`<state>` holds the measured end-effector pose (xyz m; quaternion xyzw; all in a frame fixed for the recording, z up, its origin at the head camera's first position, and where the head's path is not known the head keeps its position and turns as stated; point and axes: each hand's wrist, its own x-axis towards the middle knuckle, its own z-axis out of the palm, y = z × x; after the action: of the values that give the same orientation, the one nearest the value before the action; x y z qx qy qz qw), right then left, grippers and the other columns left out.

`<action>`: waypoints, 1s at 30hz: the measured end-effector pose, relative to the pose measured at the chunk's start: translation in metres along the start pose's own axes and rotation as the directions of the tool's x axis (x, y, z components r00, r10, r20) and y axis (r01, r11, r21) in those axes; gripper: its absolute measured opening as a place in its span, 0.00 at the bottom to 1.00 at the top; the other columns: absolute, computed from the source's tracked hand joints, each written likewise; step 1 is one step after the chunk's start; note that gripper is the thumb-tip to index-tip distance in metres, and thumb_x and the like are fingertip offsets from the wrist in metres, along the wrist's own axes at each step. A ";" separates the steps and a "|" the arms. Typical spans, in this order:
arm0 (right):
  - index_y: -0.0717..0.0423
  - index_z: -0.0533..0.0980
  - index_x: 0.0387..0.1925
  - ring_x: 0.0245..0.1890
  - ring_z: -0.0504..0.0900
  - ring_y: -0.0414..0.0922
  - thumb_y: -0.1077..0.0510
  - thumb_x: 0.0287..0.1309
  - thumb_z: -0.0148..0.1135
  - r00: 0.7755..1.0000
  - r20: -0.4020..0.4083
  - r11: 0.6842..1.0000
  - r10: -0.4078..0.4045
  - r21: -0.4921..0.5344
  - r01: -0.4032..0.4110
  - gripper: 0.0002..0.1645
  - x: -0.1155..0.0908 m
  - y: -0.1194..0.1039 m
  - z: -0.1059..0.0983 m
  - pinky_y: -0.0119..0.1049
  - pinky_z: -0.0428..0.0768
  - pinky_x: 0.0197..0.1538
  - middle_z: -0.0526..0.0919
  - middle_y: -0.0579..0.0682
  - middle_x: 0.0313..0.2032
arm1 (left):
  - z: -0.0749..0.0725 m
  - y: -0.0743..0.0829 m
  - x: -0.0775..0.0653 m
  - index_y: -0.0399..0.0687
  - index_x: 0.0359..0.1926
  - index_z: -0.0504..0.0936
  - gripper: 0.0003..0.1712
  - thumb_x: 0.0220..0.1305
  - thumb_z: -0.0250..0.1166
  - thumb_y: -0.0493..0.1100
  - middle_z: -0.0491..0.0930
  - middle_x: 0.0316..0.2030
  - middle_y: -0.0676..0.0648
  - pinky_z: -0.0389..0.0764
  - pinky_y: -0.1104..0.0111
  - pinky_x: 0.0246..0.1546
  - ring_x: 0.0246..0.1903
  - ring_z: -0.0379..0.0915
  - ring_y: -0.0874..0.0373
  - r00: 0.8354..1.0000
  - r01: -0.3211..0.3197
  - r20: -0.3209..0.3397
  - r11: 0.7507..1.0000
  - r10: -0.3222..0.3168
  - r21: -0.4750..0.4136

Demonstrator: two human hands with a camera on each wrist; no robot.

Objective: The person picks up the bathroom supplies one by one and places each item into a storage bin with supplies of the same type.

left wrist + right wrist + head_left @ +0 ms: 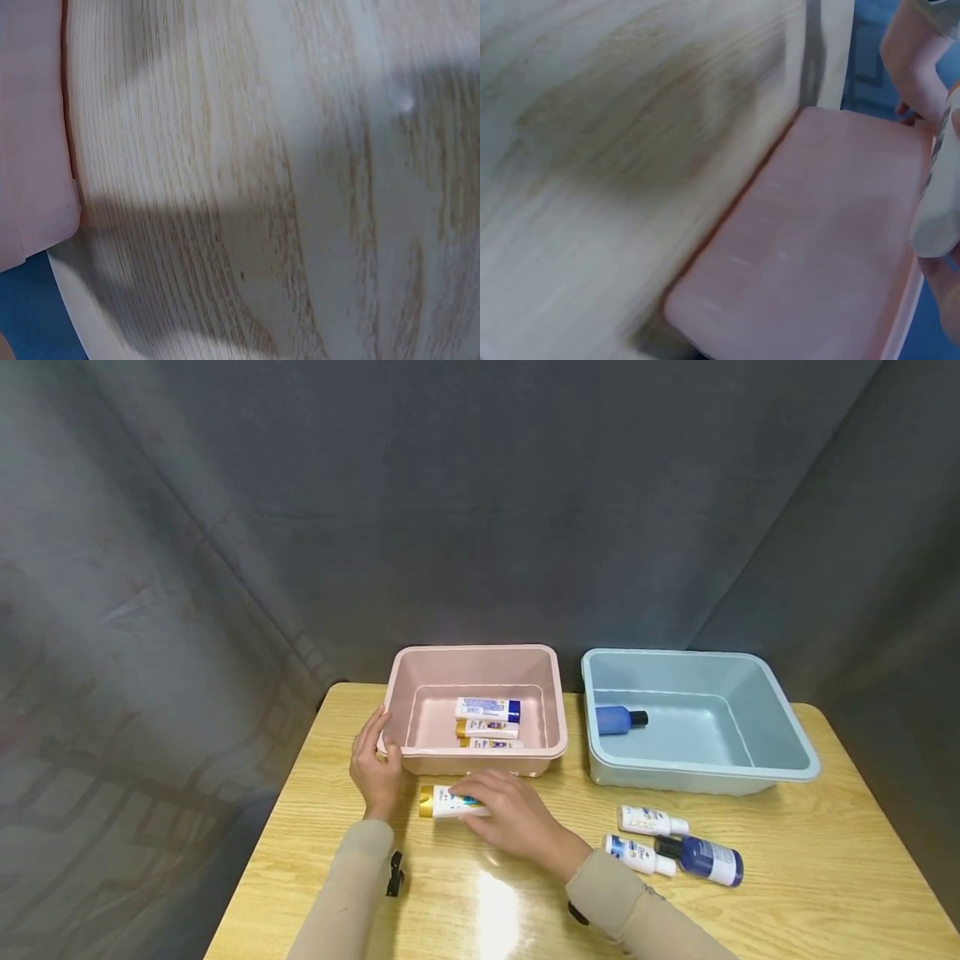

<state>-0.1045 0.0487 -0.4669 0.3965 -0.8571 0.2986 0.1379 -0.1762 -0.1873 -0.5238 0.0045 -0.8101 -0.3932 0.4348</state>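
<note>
My right hand (513, 814) grips a white toiletry bottle with a gold cap (438, 802) just in front of the pink bin (461, 763). The bottle lies sideways with its cap to the left; in the right wrist view the bottle (939, 206) is at the right edge, above the bin's side. At the bin's front left corner, my left hand (377, 777) holds the rim between thumb and fingers. Inside the pink bin lie a white tube-like bottle with a blue cap (483, 709) and two white bottles with gold caps (491, 729). The left wrist view shows no left fingers clearly.
A light blue bin (697, 772) stands to the right, holding a blue bottle with a black cap (613, 720). In front of it lie two white bottles (645, 820) and a dark blue bottle (712, 862) on the wooden table (450, 893). A grey curtain (480, 527) hangs behind.
</note>
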 end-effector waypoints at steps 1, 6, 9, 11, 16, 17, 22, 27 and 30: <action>0.49 0.81 0.53 0.55 0.80 0.44 0.52 0.54 0.73 1.000 -0.006 1.000 -0.010 -0.001 0.010 0.24 0.001 -0.001 -0.002 0.43 0.75 0.61 0.83 0.44 0.52 | 0.000 0.001 0.000 0.45 0.53 0.85 0.23 0.57 0.56 0.35 0.81 0.57 0.51 0.75 0.54 0.52 0.53 0.77 0.45 1.000 0.005 0.003 1.000 -0.005 0.000; 0.53 0.80 0.53 0.53 0.81 0.44 0.54 0.54 0.72 0.997 -0.030 0.998 -0.067 0.006 0.067 0.24 0.007 -0.002 -0.009 0.39 0.77 0.59 0.84 0.47 0.51 | -0.001 0.002 -0.001 0.44 0.52 0.85 0.23 0.55 0.57 0.32 0.81 0.57 0.50 0.75 0.56 0.53 0.54 0.77 0.46 1.000 0.015 -0.005 1.000 -0.015 -0.004; 0.53 0.80 0.53 0.53 0.81 0.45 0.55 0.54 0.72 0.996 -0.033 0.996 -0.085 0.000 0.085 0.24 0.012 -0.003 -0.014 0.40 0.76 0.60 0.84 0.48 0.51 | -0.001 0.003 -0.001 0.43 0.52 0.85 0.23 0.55 0.57 0.32 0.82 0.56 0.49 0.75 0.55 0.53 0.54 0.77 0.45 1.000 0.009 -0.009 1.000 -0.009 -0.003; 0.53 0.80 0.53 0.53 0.81 0.45 0.55 0.54 0.72 0.996 -0.026 0.996 -0.089 -0.011 0.088 0.24 0.015 -0.003 -0.017 0.40 0.76 0.60 0.84 0.47 0.51 | 0.000 0.003 -0.001 0.43 0.52 0.85 0.23 0.55 0.57 0.33 0.82 0.56 0.49 0.75 0.54 0.52 0.53 0.77 0.45 1.000 0.007 -0.010 1.000 -0.007 -0.001; 0.53 0.81 0.52 0.52 0.81 0.44 0.56 0.53 0.73 0.996 -0.004 0.996 -0.088 -0.026 0.088 0.23 0.021 -0.003 -0.025 0.40 0.75 0.61 0.84 0.47 0.50 | 0.000 0.003 0.000 0.43 0.52 0.85 0.22 0.56 0.58 0.33 0.81 0.56 0.50 0.75 0.53 0.53 0.54 0.77 0.46 1.000 0.018 -0.002 1.000 -0.018 -0.003; 0.53 0.81 0.52 0.52 0.81 0.44 0.56 0.53 0.74 0.996 -0.002 0.996 -0.090 -0.028 0.089 0.23 0.022 -0.003 -0.026 0.40 0.75 0.61 0.84 0.47 0.50 | 0.000 0.003 0.000 0.43 0.52 0.85 0.22 0.56 0.58 0.33 0.81 0.57 0.49 0.75 0.53 0.54 0.55 0.77 0.46 1.000 0.019 0.000 1.000 -0.019 -0.003; 0.53 0.81 0.52 0.51 0.82 0.44 0.56 0.53 0.74 0.996 -0.016 0.995 -0.093 -0.039 0.093 0.23 0.025 -0.001 -0.031 0.39 0.77 0.59 0.84 0.47 0.49 | 0.000 0.002 -0.001 0.43 0.52 0.85 0.22 0.56 0.58 0.33 0.81 0.57 0.49 0.75 0.53 0.53 0.55 0.77 0.46 1.000 0.018 0.004 1.000 -0.018 0.004; 0.52 0.81 0.52 0.51 0.82 0.44 0.54 0.53 0.74 0.996 -0.033 0.994 -0.085 -0.066 0.082 0.23 0.029 0.001 -0.036 0.40 0.77 0.59 0.84 0.45 0.49 | 0.000 0.003 -0.001 0.44 0.52 0.85 0.23 0.56 0.57 0.33 0.81 0.57 0.50 0.75 0.52 0.53 0.55 0.77 0.46 1.000 0.018 0.004 1.000 -0.018 0.002; 0.51 0.82 0.51 0.52 0.82 0.45 0.53 0.52 0.74 0.997 -0.039 0.994 -0.071 -0.081 0.068 0.23 0.031 0.002 -0.040 0.40 0.77 0.59 0.85 0.45 0.49 | -0.001 0.003 -0.001 0.44 0.53 0.85 0.23 0.56 0.57 0.33 0.81 0.57 0.50 0.75 0.52 0.54 0.56 0.76 0.46 1.000 0.025 0.014 1.000 -0.025 0.000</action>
<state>-0.1261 0.0560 -0.4215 0.4140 -0.8508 0.2677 0.1819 -0.1742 -0.1853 -0.5220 0.0118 -0.8129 -0.3986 0.4244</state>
